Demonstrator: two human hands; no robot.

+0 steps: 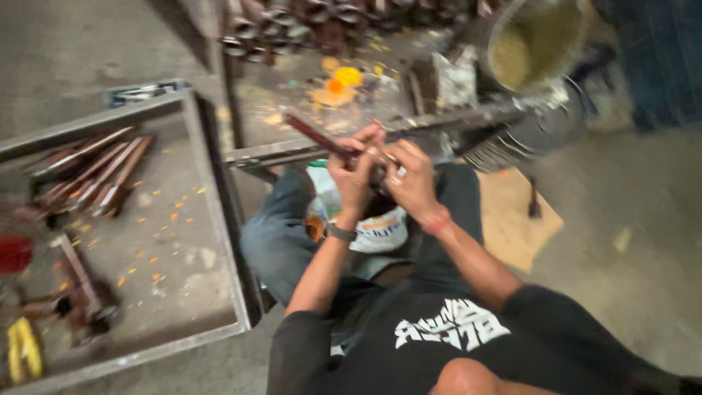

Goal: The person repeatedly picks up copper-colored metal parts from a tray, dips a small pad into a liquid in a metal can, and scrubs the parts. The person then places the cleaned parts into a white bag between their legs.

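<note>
head view, blurred by motion. seated person, dark shirt with a white print on the chest, grey trousers.

left hand [353, 172]: fingers curled and pinching a long thin reddish-brown rod [316, 136], which runs up and to the left from the grip, tilted. a dark watch band sits on that wrist.

right hand [413, 179]: fingers bent inward and pressed together against the near end of the same rod, just beside the left hand, touching it. a red band on that wrist. what exactly the fingertips pinch is too blurred to tell.

rod is held above the lap, in front of a metal frame bar [292, 152].

between the knees: a white plastic tub [376, 232] with an orange and blue label band and a green rim part at the top; print unreadable.

left: shallow metal tray [219, 219] with a bundle of similar brown rods [91, 172], orange flecks, a red item at the edge, a yellow item low left.

upper right: round metal bucket [537, 40] with yellowish inside. right of the legs: flat cardboard piece [512, 219] on the concrete floor.
</note>
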